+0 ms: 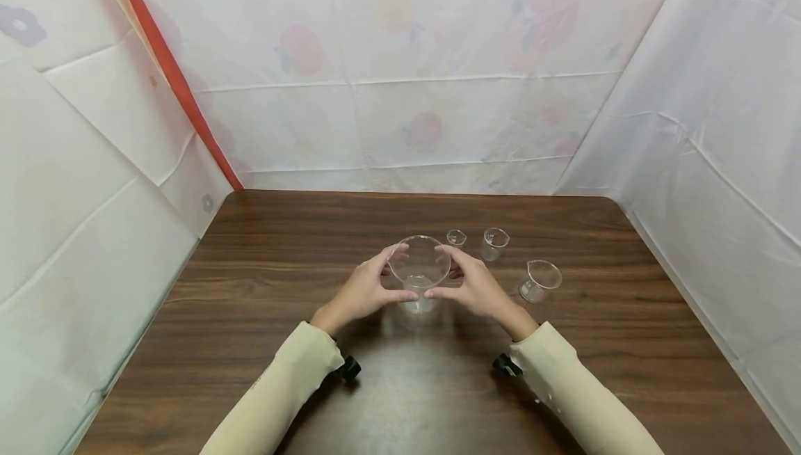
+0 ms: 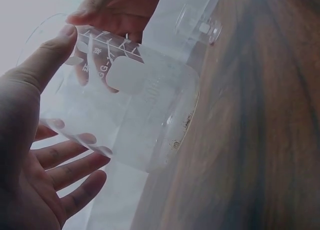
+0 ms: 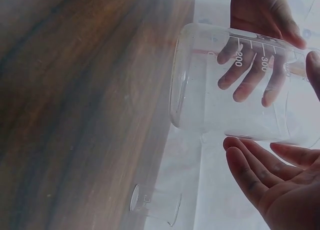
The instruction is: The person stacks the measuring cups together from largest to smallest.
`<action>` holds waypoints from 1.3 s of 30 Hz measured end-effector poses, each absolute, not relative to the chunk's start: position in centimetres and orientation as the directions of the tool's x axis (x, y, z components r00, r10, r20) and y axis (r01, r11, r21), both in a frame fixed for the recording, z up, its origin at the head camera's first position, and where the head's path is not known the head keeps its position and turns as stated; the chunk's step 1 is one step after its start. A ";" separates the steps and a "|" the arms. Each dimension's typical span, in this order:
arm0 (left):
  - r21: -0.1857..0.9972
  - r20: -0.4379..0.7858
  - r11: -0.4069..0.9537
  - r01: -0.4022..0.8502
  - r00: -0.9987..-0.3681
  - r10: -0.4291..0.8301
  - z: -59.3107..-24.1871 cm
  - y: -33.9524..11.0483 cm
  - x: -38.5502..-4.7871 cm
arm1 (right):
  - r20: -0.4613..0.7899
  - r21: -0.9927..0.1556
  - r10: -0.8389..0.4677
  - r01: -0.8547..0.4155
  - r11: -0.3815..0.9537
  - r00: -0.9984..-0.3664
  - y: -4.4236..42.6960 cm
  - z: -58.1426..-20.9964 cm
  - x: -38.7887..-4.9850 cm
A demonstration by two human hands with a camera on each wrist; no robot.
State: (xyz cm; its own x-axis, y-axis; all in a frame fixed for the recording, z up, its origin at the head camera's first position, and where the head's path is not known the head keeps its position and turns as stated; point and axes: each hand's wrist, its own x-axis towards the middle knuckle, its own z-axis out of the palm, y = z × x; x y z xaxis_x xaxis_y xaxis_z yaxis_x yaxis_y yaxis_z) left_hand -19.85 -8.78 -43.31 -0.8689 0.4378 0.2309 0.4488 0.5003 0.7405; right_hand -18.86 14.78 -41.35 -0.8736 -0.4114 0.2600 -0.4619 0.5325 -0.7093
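Note:
A large clear glass beaker [image 1: 421, 270] stands upright in the middle, with a white printed scale and a frosted label patch showing in the wrist views. From its left side my left hand [image 1: 368, 288] holds it, thumb on the near side and fingers round the far side. My right hand [image 1: 474, 288] grips the opposite side in the same way, and the two thumb tips nearly meet at the front. In the right wrist view the beaker's base [image 3: 179, 85] is close to the table; whether it touches, I cannot tell.
Three smaller glass beakers stand to the right: a tiny beaker [image 1: 456, 237] behind my right hand, a small beaker [image 1: 493, 246] beside it, and a medium beaker [image 1: 541, 280] nearer me. The brown wooden table [image 1: 263, 260] is bordered by pale curtains [image 1: 375, 121].

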 end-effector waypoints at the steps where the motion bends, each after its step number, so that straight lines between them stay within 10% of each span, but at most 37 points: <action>1: 0.735 0.235 0.502 0.455 -0.866 0.441 -43.4 -8.7 -19.7 | 0.261 -0.704 -0.411 -0.464 0.538 -0.873 14.9 -41.4 -18.7; 39: 0.746 0.143 0.520 0.415 -0.863 0.484 -45.1 -7.2 -18.1 | 0.231 -0.714 -0.403 -0.436 0.548 -0.885 16.6 -43.7 -16.0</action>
State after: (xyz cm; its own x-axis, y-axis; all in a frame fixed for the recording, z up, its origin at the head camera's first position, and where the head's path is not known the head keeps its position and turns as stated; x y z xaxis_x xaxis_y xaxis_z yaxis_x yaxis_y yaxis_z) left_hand -18.06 -7.21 -45.05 -0.8634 0.4836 0.1435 0.4155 0.5205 0.7460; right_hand -15.98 16.61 -43.72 -0.8855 -0.4032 0.2311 -0.4358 0.5477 -0.7143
